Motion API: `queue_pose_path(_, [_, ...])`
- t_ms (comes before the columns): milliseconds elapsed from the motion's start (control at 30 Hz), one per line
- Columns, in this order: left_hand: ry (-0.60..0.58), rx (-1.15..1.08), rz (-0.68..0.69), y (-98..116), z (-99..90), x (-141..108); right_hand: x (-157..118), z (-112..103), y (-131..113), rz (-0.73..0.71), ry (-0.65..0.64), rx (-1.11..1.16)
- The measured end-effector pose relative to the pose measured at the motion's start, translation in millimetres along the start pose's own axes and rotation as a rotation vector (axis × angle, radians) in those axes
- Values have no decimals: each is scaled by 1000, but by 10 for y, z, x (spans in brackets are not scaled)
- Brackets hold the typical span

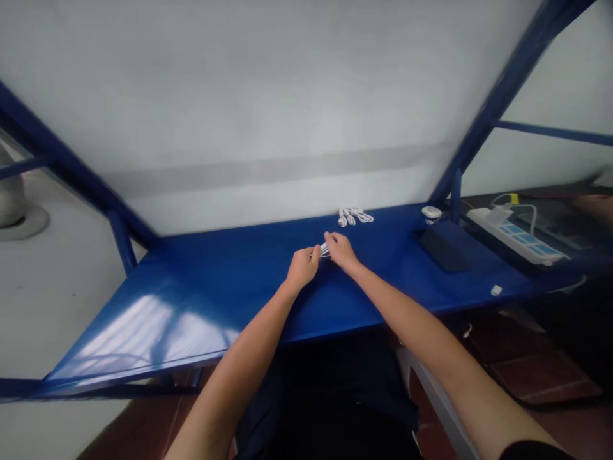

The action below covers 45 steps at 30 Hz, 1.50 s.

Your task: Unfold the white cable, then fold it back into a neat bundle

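Observation:
Between my hands, just above the blue tabletop (230,268), is a folded bundle of white cable (324,250). My left hand (303,265) pinches its left end, and my right hand (340,250) is closed on its right end. The hands are close together but apart, with a short stretch of the white strands showing between them. Behind my right hand, near the back edge, several coiled white cables (355,216) lie side by side.
On the right are a dark phone (443,249), a round white coil (431,212), a small white piece (497,290) and a white power strip (517,236) with a plug. Blue frame bars rise at both sides. Part of another person's hand shows at the far right.

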<state>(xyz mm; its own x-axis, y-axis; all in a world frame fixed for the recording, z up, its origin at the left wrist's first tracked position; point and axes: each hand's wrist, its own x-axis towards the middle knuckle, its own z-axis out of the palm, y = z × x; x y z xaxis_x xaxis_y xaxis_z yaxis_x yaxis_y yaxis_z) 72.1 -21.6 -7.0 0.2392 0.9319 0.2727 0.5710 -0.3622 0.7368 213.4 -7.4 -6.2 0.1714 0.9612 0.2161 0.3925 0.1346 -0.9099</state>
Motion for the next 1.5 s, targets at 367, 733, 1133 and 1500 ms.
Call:
queue_pose_path(367, [-66,-308,-113,2,-4,40,7,-24,-11,-144,-35,99])
queue_pose_path(733, [194,-34,14,74,-23,-14,-44,10,-128,384,-87,412])
queue_pose_path(1133, [133,59,21,23,-18,0,-89,22,-134,370,-345,451])
queue_pose_path(1500, [-48,-182,126,85,-1,-12,-57,50,-98,134,-155,498])
